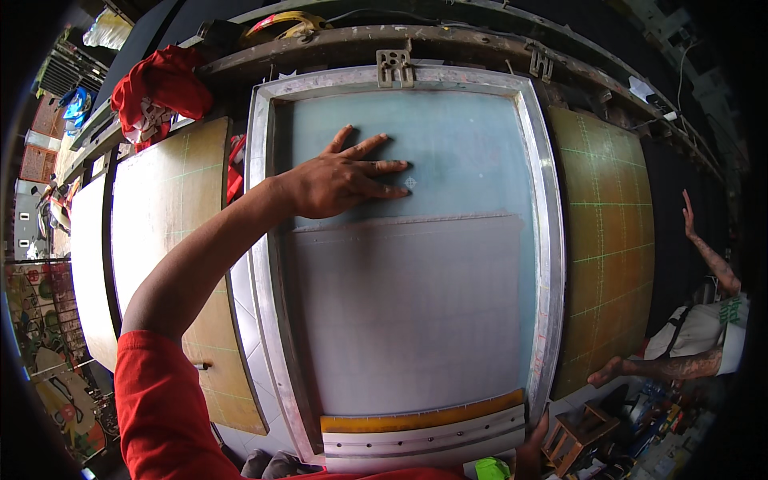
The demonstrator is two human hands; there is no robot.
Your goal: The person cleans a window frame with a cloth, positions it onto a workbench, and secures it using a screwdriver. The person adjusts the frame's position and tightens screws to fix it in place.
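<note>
My left hand (344, 180) is open with fingers spread, palm down over the pale blue-green upper part of a screen-printing screen (464, 152). Whether it presses on the mesh or hovers just above, I cannot tell. A metal frame (546, 208) surrounds the mesh, whose lower part is greyish white. Across the near end lies a wide squeegee (424, 440) with an amber blade and a white bolted holder. My right hand (538, 436) is at the frame's near right corner, beside the squeegee's end; its fingers are mostly hidden.
Yellowish boards with green grid lines stand left (172, 208) and right (604, 240). Metal hinge brackets (395, 69) sit on the far rail. A red cloth (164, 92) lies far left. At right, a co-worker's hand (606, 373) reaches the board; a wooden stool (578, 436) stands below.
</note>
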